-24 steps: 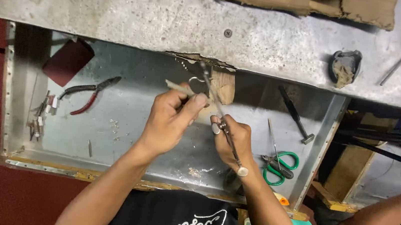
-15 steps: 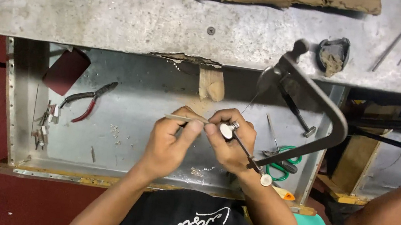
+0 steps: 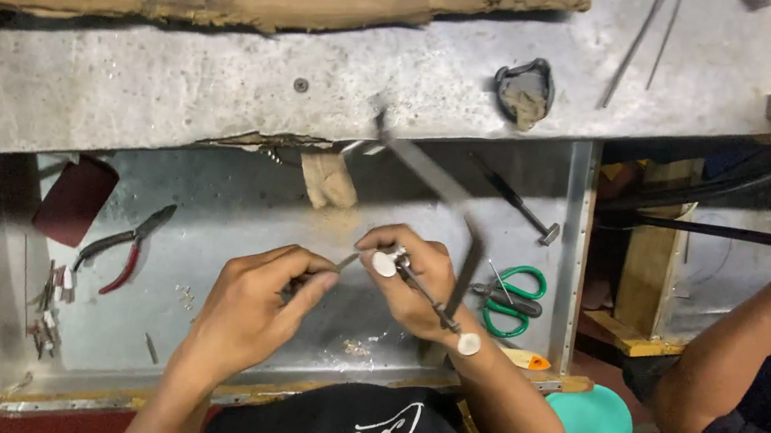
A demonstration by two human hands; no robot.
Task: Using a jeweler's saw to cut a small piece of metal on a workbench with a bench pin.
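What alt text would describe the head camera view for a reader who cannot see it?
Over a grey metal tray, the left hand pinches a small thin metal piece while the right hand grips a blurred black-framed hand saw. Red-handled pliers lie left, green-handled scissors right.

Saw frame (image 3: 446, 194) swung up-left, now blurred; hands (image 3: 339, 289) unmoved over tray.

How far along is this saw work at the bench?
Done: nothing finished shows; only small scraps lie in the tray. In hand: the left hand pinches a thin metal piece, and the right hand grips a frame saw, blurred with motion. Left: I cannot tell; the pliers and scissors lie untouched.
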